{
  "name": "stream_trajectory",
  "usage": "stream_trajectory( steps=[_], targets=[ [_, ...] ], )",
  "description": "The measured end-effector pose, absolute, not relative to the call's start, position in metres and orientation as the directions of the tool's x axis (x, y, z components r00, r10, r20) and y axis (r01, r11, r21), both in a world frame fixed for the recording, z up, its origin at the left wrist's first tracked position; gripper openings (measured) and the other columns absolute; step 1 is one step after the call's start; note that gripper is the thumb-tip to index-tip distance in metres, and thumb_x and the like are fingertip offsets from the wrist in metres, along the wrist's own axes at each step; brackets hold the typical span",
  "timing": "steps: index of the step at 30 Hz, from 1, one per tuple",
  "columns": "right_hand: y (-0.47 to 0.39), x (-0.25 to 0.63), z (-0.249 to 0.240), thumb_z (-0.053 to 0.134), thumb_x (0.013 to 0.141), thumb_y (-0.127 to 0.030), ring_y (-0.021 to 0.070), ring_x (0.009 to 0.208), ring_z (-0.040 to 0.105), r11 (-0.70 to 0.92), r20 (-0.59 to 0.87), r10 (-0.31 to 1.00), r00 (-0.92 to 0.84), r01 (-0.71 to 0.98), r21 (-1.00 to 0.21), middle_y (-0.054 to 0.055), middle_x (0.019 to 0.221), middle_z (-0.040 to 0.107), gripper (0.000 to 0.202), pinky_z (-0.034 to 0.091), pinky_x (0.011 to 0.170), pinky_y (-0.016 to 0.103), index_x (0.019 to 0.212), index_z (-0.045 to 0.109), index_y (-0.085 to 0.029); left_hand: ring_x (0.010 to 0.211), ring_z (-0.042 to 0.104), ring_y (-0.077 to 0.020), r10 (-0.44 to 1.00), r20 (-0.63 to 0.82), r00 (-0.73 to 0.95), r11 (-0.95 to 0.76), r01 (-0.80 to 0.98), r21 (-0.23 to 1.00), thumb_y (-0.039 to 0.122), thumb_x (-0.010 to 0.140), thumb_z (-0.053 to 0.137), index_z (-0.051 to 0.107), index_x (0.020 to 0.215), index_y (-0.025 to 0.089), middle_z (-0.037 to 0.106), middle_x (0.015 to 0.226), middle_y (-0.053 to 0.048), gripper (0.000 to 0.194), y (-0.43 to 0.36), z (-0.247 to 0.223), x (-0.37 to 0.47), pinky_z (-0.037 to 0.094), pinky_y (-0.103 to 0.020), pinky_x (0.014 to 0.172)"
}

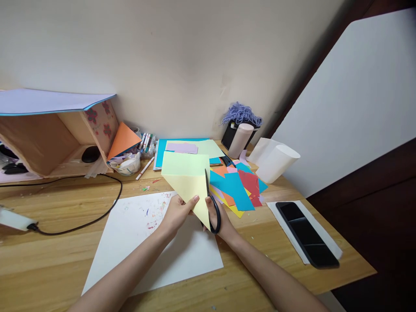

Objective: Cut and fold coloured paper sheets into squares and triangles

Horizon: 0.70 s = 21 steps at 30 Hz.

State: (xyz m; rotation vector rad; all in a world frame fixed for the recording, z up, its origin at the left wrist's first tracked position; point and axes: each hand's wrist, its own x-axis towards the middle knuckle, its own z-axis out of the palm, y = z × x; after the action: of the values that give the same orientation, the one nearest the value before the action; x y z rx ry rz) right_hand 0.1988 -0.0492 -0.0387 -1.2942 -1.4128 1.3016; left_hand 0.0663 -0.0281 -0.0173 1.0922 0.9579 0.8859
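Clamped between thumb and fingers, the pale paper (186,175) was in the left hand (176,213), held up above the white sheet (130,242) on the wooden table (58,268). From where I stood, its upper band looked light green and its lower part cream, narrowing to a point at the bottom. The right hand (222,223) was closed on the black scissors (215,216), whose blade pointed away from the person along the paper's right edge; whether the blades were parted, I could not tell. Just beyond and to the right lay a jumble of coloured scraps (238,190), blue, red, orange and yellow. Further right, a dark phone (307,236) rested on a folded white paper (333,248), and a white paper roll (277,164) stood near the scraps.
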Motion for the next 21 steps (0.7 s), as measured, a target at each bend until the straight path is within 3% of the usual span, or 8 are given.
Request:
stream_trajectory(
  steps=[9,14,21],
  targets=[
    [-0.045,0.198,-0.031,0.021,0.081,-0.064,0.0246,0.085,0.06,0.104,0.095,0.992,-0.079,0.125,-0.987,0.011,0.085,0.064,0.064,0.048,0.074,0.035,0.099,0.058,-0.015,0.072,0.063,-0.0214,0.923,-0.231,0.308,0.257,-0.044,0.965,0.042,0.07,0.061,0.062,0.1,0.011,0.068,0.088,-0.011,0.043,-0.029,-0.018,0.069,0.049,-0.029,0.061],
    [-0.048,0.197,-0.027,0.026,0.081,-0.062,0.0247,0.082,0.061,0.081,0.072,0.995,-0.072,0.131,-0.988,0.01,0.087,0.065,0.058,0.049,0.069,0.034,0.099,0.057,-0.017,0.067,0.062,-0.0203,0.918,-0.208,0.338,0.241,-0.059,0.969,0.041,0.072,0.059,0.062,0.1,0.012,0.068,0.086,-0.01,0.041,-0.03,-0.017,0.069,0.048,-0.029,0.06],
    [-0.046,0.197,-0.029,0.024,0.086,-0.054,0.0231,0.094,0.057,0.163,0.158,0.986,-0.054,0.107,-0.981,0.01,0.099,0.063,0.052,0.045,0.079,0.031,0.103,0.056,-0.016,0.072,0.062,-0.0221,0.918,-0.225,0.326,0.252,-0.045,0.967,0.044,0.068,0.062,0.062,0.097,0.01,0.067,0.087,-0.012,0.044,-0.029,-0.018,0.07,0.048,-0.031,0.064]
  ],
)
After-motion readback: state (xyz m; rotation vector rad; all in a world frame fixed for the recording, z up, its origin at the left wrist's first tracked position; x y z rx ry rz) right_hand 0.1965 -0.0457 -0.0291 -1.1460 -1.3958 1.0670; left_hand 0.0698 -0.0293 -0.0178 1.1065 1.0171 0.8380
